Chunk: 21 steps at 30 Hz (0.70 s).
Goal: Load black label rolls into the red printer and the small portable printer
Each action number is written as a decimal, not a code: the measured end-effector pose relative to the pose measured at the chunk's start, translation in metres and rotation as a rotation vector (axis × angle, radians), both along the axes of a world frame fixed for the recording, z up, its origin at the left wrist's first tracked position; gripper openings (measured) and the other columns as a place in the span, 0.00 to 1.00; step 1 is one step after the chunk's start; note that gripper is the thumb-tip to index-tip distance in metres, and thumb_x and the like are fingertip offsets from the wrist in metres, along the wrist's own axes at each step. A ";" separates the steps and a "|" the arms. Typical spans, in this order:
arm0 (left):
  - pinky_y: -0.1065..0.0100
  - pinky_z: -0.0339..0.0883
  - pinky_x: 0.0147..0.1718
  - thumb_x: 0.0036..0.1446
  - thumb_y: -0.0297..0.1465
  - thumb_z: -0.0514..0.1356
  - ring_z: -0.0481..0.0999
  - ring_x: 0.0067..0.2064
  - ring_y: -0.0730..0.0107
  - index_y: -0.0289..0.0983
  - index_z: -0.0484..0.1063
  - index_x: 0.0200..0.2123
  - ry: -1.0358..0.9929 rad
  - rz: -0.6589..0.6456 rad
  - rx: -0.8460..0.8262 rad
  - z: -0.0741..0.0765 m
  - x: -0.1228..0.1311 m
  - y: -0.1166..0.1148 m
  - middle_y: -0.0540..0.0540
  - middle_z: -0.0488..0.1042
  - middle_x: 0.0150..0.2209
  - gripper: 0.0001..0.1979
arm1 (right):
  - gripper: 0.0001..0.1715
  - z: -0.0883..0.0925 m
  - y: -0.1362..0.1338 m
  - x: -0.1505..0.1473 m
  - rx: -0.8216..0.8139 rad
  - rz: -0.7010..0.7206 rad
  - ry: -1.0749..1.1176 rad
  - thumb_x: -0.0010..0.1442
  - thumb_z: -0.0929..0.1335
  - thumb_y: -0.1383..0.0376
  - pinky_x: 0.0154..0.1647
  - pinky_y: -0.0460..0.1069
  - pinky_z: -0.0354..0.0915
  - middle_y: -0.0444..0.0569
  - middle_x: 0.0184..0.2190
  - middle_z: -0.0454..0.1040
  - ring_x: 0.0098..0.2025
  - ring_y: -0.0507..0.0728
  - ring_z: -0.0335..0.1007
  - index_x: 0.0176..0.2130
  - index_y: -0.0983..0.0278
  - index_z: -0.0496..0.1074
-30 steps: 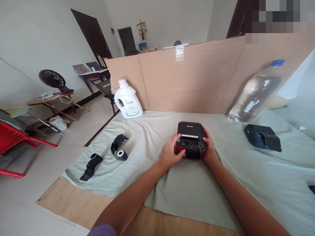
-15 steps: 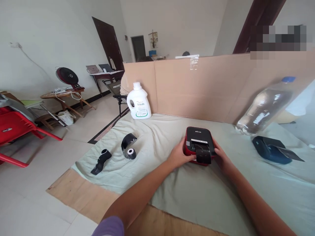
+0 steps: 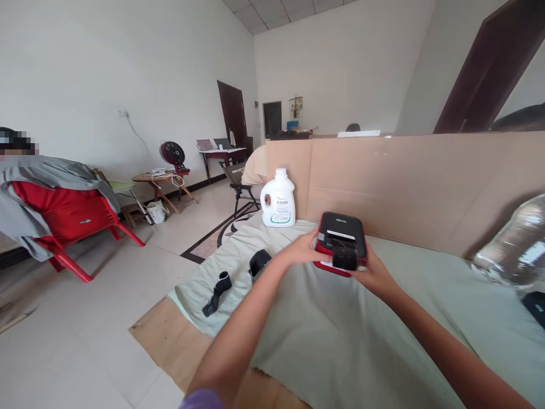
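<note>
A red and black label printer sits between my two hands, a black strip hanging out of its front slot. My left hand grips its left side, thumb along the front. On the other side, my right hand holds the lower right edge. The printer appears raised above the pale green cloth. Left of my left forearm lies a curled black roll of tape or labels. A second black roll is partly hidden behind that forearm.
A white jug stands at the back of the cloth, before an upright cardboard panel. To the right lean a large clear plastic bottle and a dark object, cut off by the frame. A red chair stands left.
My view has swung left and up. Both hands have carried the printer leftward and away from me, seemingly off the cloth, still gripping it. The black rolls stay put.
</note>
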<state>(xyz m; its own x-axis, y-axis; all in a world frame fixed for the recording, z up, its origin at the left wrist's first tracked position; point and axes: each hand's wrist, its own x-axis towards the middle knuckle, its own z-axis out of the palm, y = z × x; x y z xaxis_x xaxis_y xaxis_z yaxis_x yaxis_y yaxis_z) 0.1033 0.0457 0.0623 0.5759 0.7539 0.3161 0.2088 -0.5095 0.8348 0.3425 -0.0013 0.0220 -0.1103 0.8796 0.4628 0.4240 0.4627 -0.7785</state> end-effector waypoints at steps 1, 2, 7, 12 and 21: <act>0.55 0.64 0.60 0.42 0.38 0.75 0.73 0.58 0.50 0.39 0.60 0.67 0.025 0.018 0.023 0.006 -0.022 0.013 0.42 0.75 0.56 0.50 | 0.52 0.006 0.014 -0.023 0.000 0.064 0.042 0.51 0.76 0.51 0.50 0.62 0.73 0.59 0.58 0.72 0.51 0.68 0.75 0.67 0.59 0.55; 0.55 0.63 0.61 0.40 0.37 0.76 0.71 0.59 0.50 0.38 0.62 0.66 0.046 0.030 0.038 0.009 -0.043 0.025 0.41 0.74 0.57 0.50 | 0.52 0.010 0.027 -0.045 0.015 0.126 0.076 0.51 0.77 0.52 0.51 0.62 0.73 0.59 0.59 0.71 0.53 0.68 0.74 0.67 0.58 0.56; 0.55 0.70 0.54 0.41 0.33 0.75 0.76 0.51 0.55 0.33 0.67 0.60 0.119 0.112 -0.138 -0.002 -0.123 0.071 0.39 0.78 0.50 0.41 | 0.53 -0.007 0.087 -0.138 0.147 0.320 0.217 0.48 0.78 0.54 0.62 0.64 0.64 0.56 0.62 0.68 0.62 0.67 0.67 0.66 0.57 0.56; 0.58 0.70 0.51 0.41 0.28 0.72 0.77 0.46 0.60 0.29 0.74 0.47 0.177 0.210 -0.152 -0.024 -0.148 0.093 0.44 0.80 0.39 0.27 | 0.51 -0.033 0.122 -0.166 0.004 0.228 0.160 0.47 0.78 0.56 0.60 0.65 0.65 0.56 0.58 0.72 0.58 0.68 0.70 0.64 0.60 0.58; 0.63 0.72 0.45 0.46 0.31 0.68 0.78 0.44 0.59 0.31 0.74 0.44 0.406 0.340 -0.257 -0.019 -0.137 0.089 0.43 0.80 0.40 0.21 | 0.45 -0.029 0.122 -0.152 -0.187 0.147 0.034 0.53 0.74 0.58 0.58 0.62 0.67 0.55 0.55 0.75 0.55 0.66 0.73 0.65 0.62 0.61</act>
